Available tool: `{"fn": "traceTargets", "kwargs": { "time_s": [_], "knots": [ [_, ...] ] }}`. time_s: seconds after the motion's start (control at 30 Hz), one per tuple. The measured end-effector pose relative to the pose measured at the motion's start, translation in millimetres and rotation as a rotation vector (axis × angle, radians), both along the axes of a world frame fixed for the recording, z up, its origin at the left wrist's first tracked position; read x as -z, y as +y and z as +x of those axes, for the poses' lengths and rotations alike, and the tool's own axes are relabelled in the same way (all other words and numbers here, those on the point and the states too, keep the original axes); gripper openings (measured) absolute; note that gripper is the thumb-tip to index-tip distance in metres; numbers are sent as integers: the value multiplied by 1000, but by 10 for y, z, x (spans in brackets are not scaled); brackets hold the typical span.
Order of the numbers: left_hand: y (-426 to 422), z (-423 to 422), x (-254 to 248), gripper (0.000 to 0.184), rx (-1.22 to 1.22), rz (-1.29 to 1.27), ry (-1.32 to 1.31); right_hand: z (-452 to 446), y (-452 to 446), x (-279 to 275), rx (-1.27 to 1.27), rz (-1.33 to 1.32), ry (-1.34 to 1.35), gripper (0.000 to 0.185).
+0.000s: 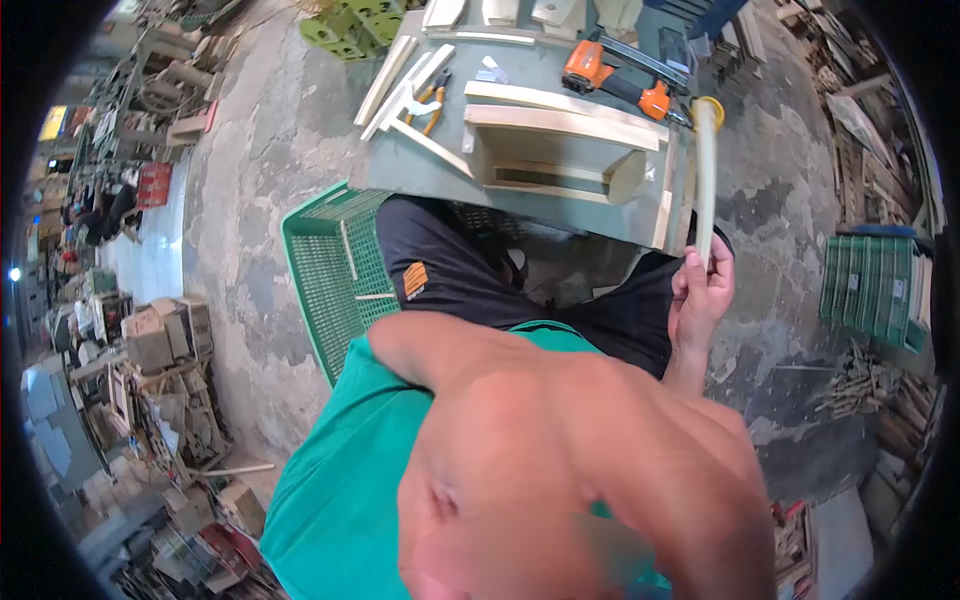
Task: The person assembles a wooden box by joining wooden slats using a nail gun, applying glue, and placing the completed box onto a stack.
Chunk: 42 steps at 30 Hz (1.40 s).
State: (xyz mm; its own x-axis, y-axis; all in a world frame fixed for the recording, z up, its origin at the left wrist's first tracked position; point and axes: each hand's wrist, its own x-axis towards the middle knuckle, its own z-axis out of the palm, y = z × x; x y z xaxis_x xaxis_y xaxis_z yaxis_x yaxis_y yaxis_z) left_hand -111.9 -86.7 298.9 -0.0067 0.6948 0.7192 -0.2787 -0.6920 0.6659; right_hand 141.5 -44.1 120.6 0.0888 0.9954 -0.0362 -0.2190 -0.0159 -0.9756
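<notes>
At the right, my right hand (703, 290) is closed on the lower end of a long pale strip (706, 185) that looks like wood. The strip's far end overlaps a yellow ring (708, 113) beside the table. My left arm is bent, and its hand is hidden. In front of me, an open wooden box frame (570, 120) lies on the grey table (425, 165). An orange nail gun (590, 68) rests behind it. Orange-handled pliers (437, 102) lie to the left among thin wooden strips (395, 90).
A green plastic basket (312, 285) stands by my left leg, with thin strips inside. Wooden pieces (500, 12) line the table's back. Green crates (868, 285) and stacked scrap wood (880, 400) are at the right. Cardboard boxes (165, 335) and more wood pile up left.
</notes>
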Motion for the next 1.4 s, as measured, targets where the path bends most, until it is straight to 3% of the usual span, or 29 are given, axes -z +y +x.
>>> {"fn": "traceTargets", "kwargs": {
  "time_s": [0.13,0.17,0.23,0.37,0.43,0.47,0.5,0.6,0.67,0.9,1.07,1.13,1.4],
  "knots": [
    [323,-291,142,36,-32,20,2,-115,5,-232,-100,-71,105,34],
    [341,-266,163,37,-47,24,6,-133,-6,-333,-166,32,83,34],
    [438,-318,311,37,-462,-371,19,-191,-31,-433,-234,47,89,34],
    [533,-583,742,43,-505,-595,90,-291,-1,-556,-435,116,-114,30],
    [466,-736,868,35,-361,-699,161,-346,58,-633,-475,220,-391,30],
    [421,-740,916,27,-383,-731,50,-377,83,-587,-483,215,-395,30],
    [391,-773,976,27,-386,-736,46,-411,109,-509,-410,142,-247,30],
    [315,-843,1103,27,-344,-798,-298,-484,212,-431,-295,-8,31,28],
    [223,-818,1083,26,-307,-815,-343,-537,261,-464,-231,-105,225,27],
    [182,-937,1198,22,-363,-776,-270,-608,580,-441,-88,-38,-70,31],
    [247,-987,1236,21,-416,-816,-258,-634,649,-419,-47,-117,-128,29],
    [251,-1003,1270,22,-510,-847,-168,-593,662,-363,-5,-6,-363,29],
    [236,-1051,1366,24,-599,-902,-2,-586,664,-335,-2,-5,-445,31]
  ]
}}
